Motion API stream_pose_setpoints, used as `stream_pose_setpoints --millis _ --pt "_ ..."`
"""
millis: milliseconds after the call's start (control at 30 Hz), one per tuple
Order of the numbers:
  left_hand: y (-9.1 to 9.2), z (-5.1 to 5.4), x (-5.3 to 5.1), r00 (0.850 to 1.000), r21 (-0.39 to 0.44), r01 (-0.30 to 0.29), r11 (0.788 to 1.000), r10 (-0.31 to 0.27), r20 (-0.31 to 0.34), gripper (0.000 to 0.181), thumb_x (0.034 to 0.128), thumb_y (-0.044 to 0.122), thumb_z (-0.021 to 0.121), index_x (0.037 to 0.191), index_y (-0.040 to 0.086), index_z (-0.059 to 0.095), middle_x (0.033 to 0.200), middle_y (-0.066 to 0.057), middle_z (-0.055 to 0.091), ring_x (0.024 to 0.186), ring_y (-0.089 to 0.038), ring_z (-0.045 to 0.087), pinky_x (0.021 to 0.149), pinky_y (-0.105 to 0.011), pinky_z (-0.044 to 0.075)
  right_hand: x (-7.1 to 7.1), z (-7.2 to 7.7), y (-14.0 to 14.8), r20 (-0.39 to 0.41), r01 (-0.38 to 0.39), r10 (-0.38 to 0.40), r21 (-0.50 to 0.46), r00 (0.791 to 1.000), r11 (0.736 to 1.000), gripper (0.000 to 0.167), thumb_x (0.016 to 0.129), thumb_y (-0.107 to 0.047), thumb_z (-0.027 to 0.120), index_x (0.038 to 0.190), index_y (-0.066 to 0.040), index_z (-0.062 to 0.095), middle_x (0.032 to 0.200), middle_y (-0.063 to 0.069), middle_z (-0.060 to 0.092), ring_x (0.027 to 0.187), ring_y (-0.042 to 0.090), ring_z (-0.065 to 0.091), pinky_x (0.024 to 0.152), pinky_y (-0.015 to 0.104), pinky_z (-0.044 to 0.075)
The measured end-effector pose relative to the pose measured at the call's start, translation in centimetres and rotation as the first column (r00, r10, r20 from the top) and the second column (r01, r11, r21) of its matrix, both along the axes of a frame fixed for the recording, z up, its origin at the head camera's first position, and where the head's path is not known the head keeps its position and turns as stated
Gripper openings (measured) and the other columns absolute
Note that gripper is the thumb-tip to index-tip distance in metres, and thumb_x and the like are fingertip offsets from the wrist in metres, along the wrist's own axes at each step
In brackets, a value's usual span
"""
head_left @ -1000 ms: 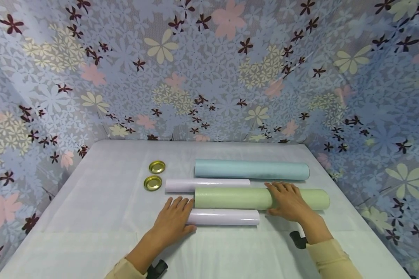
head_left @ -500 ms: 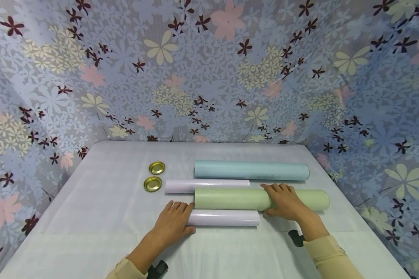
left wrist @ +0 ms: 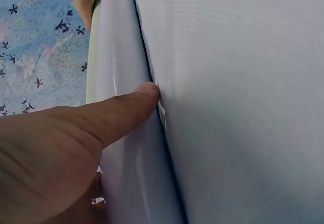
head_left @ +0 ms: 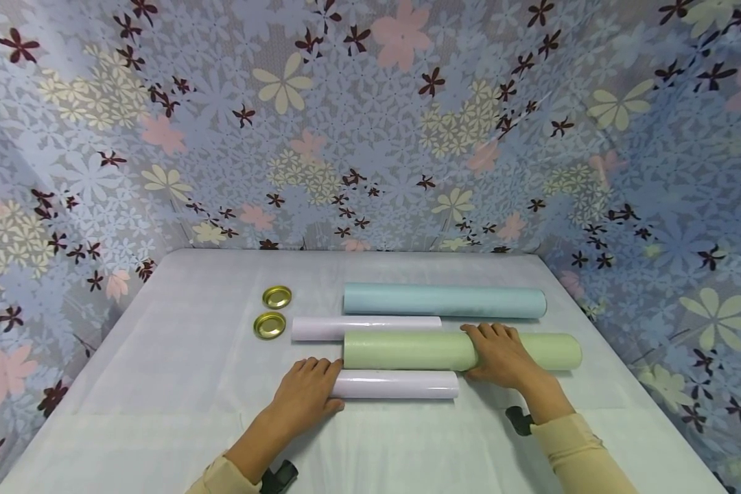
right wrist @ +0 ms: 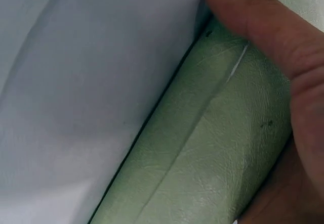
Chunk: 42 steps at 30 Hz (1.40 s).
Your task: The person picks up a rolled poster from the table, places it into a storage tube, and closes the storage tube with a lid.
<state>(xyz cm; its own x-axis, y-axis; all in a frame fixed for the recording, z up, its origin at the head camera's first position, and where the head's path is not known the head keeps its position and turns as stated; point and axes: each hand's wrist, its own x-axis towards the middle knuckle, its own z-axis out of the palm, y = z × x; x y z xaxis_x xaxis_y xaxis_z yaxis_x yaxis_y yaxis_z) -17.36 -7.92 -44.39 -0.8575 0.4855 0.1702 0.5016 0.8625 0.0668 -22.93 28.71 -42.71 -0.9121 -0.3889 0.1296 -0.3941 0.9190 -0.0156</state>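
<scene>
Right hand (head_left: 500, 353) wraps the long pale-green textured cylinder (head_left: 410, 350), left hand (head_left: 305, 394) grips the glossy white cylinder (head_left: 395, 384) just nearside of it; a forward push could roll the green into the second shiny white cylinder (head_left: 367, 328) close behind it, round sides offering no stop.

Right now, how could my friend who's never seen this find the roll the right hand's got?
Start at the white table in front of the flowered cloth. Right of its middle, the right hand grips the green roll, between the near white roll and the far white roll. It's the only green one, longer than both white ones; the blue roll lies farthest back.
</scene>
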Motion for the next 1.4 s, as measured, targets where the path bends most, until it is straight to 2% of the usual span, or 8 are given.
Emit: stream_pose_setpoints --millis 167,633,933,1400 --pt "-0.07 -0.01 0.04 1.0 0.003 0.005 1.0 -0.005 -0.022 0.062 0.0789 0.042 0.072 0.126 0.007 0.053 0.111 -0.008 0.064 0.105 -0.026 0.059 0.095 -0.042 0.045 -0.07 -0.22 -0.18 -0.028 -0.002 0.002 0.0 1.0 1.0 0.076 0.063 -0.032 0.086 0.127 -0.009 0.051 0.114 0.014 0.058 0.111 0.039 0.05 0.091 0.058 0.037" --pt "-0.11 -0.2 0.02 0.996 -0.015 0.018 1.0 -0.019 -0.088 0.056 0.0787 0.04 0.073 0.121 0.008 0.056 0.104 -0.007 0.065 0.096 -0.024 0.06 0.087 -0.039 0.048 -0.06 -0.5 0.01 -0.018 0.007 -0.007 -0.007 1.0 1.0 0.073 0.064 -0.032 0.085 0.125 -0.01 0.052 0.113 0.013 0.057 0.11 0.038 0.05 0.091 0.058 0.037" --pt "-0.15 -0.33 -0.04 0.996 -0.01 0.01 1.0 -0.011 -0.084 0.051 0.0781 0.039 0.073 0.117 0.01 0.057 0.1 -0.006 0.065 0.092 -0.023 0.06 0.084 -0.038 0.048 0.05 -0.42 -0.21 -0.018 0.018 -0.018 0.001 1.0 1.0 0.072 0.064 -0.03 0.085 0.124 -0.011 0.051 0.112 0.012 0.057 0.109 0.036 0.05 0.091 0.057 0.036" --pt "-0.3 0.22 0.31 0.998 0.039 0.007 0.999 -0.004 -0.066 0.049 0.0761 0.038 0.075 0.114 0.011 0.058 0.097 -0.004 0.064 0.088 -0.021 0.059 0.076 -0.037 0.045 -0.01 -0.66 -0.07 -0.029 0.013 -0.013 -0.011 0.999 1.0 0.071 0.063 -0.03 0.085 0.123 -0.011 0.052 0.111 0.012 0.058 0.107 0.036 0.05 0.089 0.056 0.037"
